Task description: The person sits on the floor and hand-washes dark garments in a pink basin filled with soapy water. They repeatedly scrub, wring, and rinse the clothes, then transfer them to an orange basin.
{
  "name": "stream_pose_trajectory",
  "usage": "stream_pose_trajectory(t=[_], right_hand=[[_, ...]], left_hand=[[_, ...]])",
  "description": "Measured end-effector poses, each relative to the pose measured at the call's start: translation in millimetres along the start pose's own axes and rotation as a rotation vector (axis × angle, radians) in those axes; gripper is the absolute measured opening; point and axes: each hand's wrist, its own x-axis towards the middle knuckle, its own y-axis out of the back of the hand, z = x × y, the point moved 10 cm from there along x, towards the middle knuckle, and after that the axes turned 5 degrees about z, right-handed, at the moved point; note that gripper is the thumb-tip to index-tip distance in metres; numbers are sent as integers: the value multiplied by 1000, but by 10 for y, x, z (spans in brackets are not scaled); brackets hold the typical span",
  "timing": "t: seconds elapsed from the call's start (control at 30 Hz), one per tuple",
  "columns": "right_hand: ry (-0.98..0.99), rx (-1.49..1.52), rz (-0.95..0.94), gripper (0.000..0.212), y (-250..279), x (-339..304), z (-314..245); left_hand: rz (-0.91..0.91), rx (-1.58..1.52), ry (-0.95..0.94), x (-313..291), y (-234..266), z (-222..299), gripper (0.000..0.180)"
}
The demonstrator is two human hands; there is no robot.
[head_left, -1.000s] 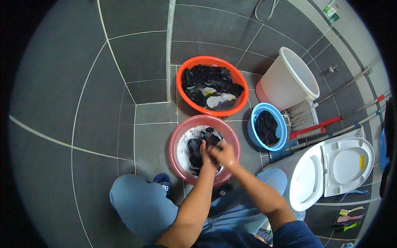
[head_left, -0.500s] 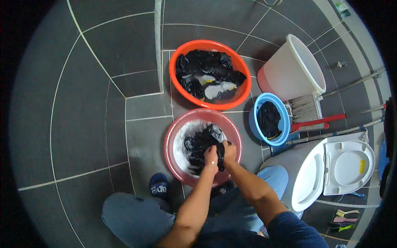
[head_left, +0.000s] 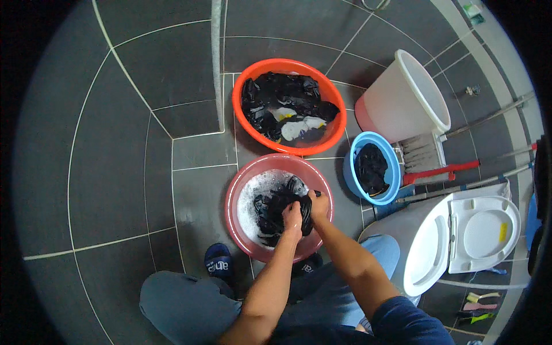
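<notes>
Lettering: bold white print runs across the strap of a dark-blue slide sandal [head_left: 218, 260] on the L foot; a small yellow rectangular label [head_left: 503, 232] sits on the raised white plastic toilet lid [head_left: 477, 236], its text too small to read
Arms: bare forearms reach up from the lower edge and converge over the wash, R one slanting in from a navy sleeve [head_left: 405, 319]
L hand: person's left hand [head_left: 292, 218] curls round wet black fabric [head_left: 275, 208], thumb uppermost, pinching a fold
R hand: right hand [head_left: 320, 206], just beside it and slightly farther fwd, is closed on the same bunch, knuckles outward
Black wash: lies in a round dusty-pink plastic basin [head_left: 232, 210], amid white suds [head_left: 247, 201]; the gathered part btwn hands runs roughly fwd-to-back, approx. upright in view, w/ the rest fanning L
Nearby: oval orange-red plastic basin [head_left: 299, 151] w/ dark & white laundry [head_left: 294, 129], beyond the pink one; small round light-blue plastic tub [head_left: 397, 175] to R
</notes>
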Motion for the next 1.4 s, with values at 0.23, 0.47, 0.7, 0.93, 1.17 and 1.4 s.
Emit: stream_pose_trajectory(t=[0.23,0.47,0.7,0.93,1.17,1.4], right_hand=[[-597,801,-860,31,-154,-1275,-305],[3,354,-265,18,258,-982,-671],[208,-179,-269,43,26,-1143,-972],[9,232,-457,40,-17,-731,-268],[96,693,-859,68,-87,-766,-809],[61,361,-620,46,-315,-714,-352]], left_hand=[[32,-245,-151,228,399,380,41],[44,-421,-81,194,70,110,39],[-212,-573,222,452,307,-190,39],[16,-374,-116,22,451,884,16],[-195,-546,-352,-237,96,1202,30],[-138,-158,-329,59,126,578,41]])
